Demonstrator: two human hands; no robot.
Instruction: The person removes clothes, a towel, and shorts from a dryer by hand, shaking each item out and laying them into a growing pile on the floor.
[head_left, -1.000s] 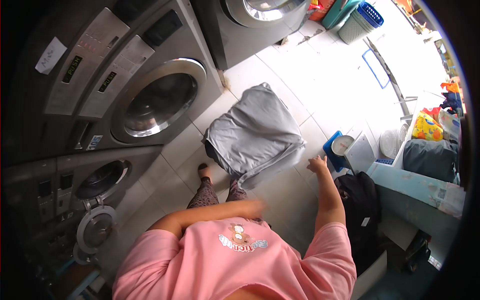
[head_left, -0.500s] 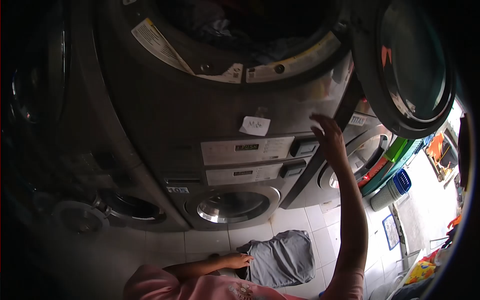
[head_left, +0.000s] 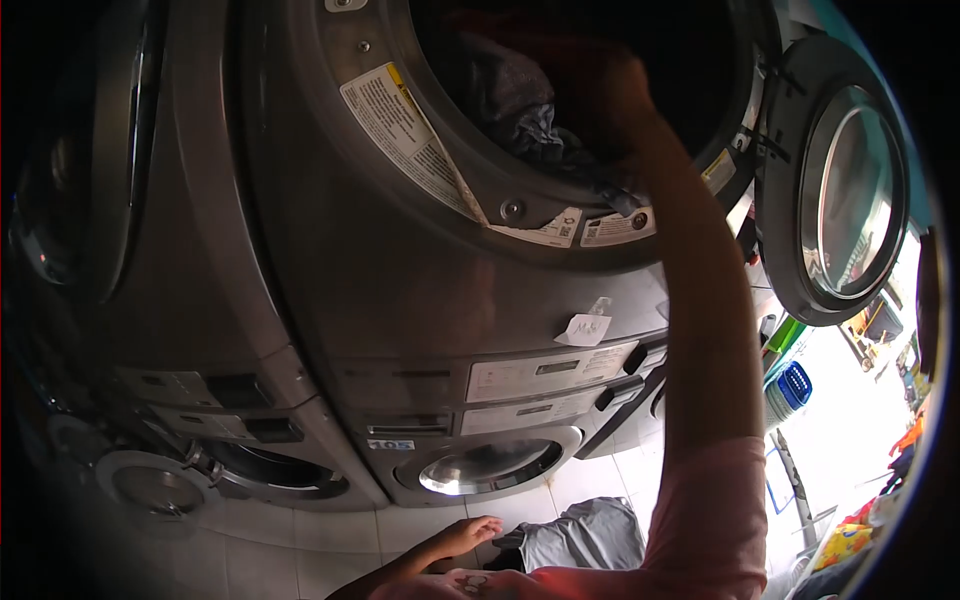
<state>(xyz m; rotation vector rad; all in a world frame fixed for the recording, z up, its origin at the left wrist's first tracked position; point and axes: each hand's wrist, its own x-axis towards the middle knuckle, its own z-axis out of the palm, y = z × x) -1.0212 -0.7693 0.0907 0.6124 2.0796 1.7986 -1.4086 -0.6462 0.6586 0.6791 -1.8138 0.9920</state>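
My right hand (head_left: 607, 88) reaches up into the open drum (head_left: 470, 190) of the upper machine, close to dark clothes (head_left: 525, 115) lying inside. It is in shadow, so its grip is unclear. The round glass door (head_left: 848, 185) hangs open to the right of my arm. Down by my pink shirt, my left hand (head_left: 468, 535) holds nothing, fingers loosely spread, just left of a grey laundry bag (head_left: 590, 535) on the white floor tiles.
Below the drum are control panels (head_left: 550, 368) with a paper note (head_left: 585, 328), then a lower machine with a shut door (head_left: 485, 468). Another stacked machine stands at the left (head_left: 150, 480). A blue-rimmed basket (head_left: 787, 390) sits at the right.
My view has tilted up from the floor to the upper machine. My right hand rose from beside the grey bag, past the panel, into the drum. My left hand stayed low.
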